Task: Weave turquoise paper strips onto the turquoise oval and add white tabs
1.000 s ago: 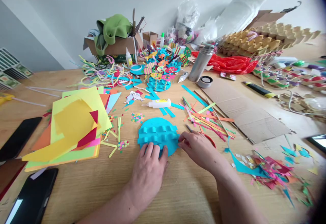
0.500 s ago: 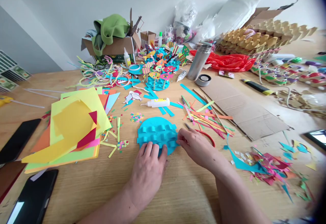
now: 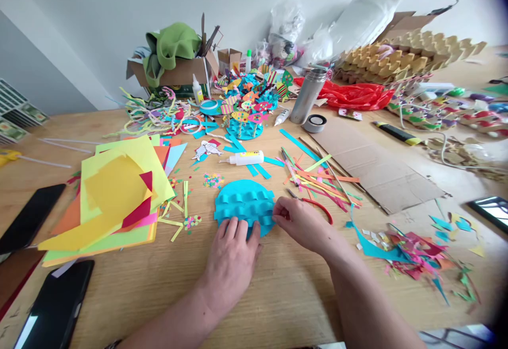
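A round blue paper disc (image 3: 244, 187) lies flat before me, with rows of wavy blue paper strips (image 3: 260, 209) standing on it in small loops. The fingers of my left hand (image 3: 234, 248) are stretched out and rest on its near part, thumb apart at the right. At the disc's right edge my right hand (image 3: 297, 221) is closed, thumb and forefinger pinching the end of a strip; the fingertips partly hide it. Just beyond that hand lie red-handled scissors (image 3: 317, 204). Behind the disc a white glue bottle (image 3: 248, 158) lies on its side.
Coloured paper sheets (image 3: 115, 195) are stacked at left, near two phones (image 3: 59, 301). Right of the disc are paper strips (image 3: 321, 182), a cardboard sheet (image 3: 377, 172) and paper scraps (image 3: 420, 254). Behind stand a fish-decorated paper model (image 3: 248, 108) and a metal flask (image 3: 308, 98).
Both hands stay nearly in place on the disc, my right hand shifting very slightly. The view has moved a little.
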`<action>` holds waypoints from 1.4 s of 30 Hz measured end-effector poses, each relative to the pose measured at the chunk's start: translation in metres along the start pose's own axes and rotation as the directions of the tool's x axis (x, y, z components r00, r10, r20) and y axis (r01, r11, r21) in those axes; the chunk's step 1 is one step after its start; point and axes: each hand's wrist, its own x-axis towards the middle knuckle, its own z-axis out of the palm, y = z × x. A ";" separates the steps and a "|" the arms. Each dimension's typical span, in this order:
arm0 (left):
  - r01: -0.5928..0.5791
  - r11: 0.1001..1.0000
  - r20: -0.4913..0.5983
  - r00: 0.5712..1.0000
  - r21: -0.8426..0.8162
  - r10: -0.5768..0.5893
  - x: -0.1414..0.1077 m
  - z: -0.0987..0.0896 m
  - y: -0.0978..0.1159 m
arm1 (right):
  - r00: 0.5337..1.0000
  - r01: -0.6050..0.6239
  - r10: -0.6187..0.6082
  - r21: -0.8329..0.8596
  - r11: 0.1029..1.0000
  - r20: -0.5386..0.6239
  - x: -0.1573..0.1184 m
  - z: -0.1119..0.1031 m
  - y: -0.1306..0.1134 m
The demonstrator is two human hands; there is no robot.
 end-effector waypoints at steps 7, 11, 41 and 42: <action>-0.001 1.000 0.004 1.000 -0.006 0.001 0.000 0.001 0.000 | 0.999 -0.045 0.045 -0.006 0.999 0.003 0.002 0.004 0.003; -0.003 1.000 0.007 1.000 -0.002 0.003 -0.001 0.000 0.000 | 0.998 -0.057 0.057 -0.028 0.998 -0.001 0.003 0.005 0.004; 0.000 1.000 0.019 1.000 -0.008 0.000 0.000 0.000 0.000 | 0.999 -0.045 0.044 -0.055 0.997 -0.009 0.003 0.004 0.008; 0.001 1.000 0.022 1.000 -0.008 -0.001 0.000 0.000 0.000 | 0.999 -0.041 0.040 -0.059 0.997 -0.009 0.003 0.004 0.008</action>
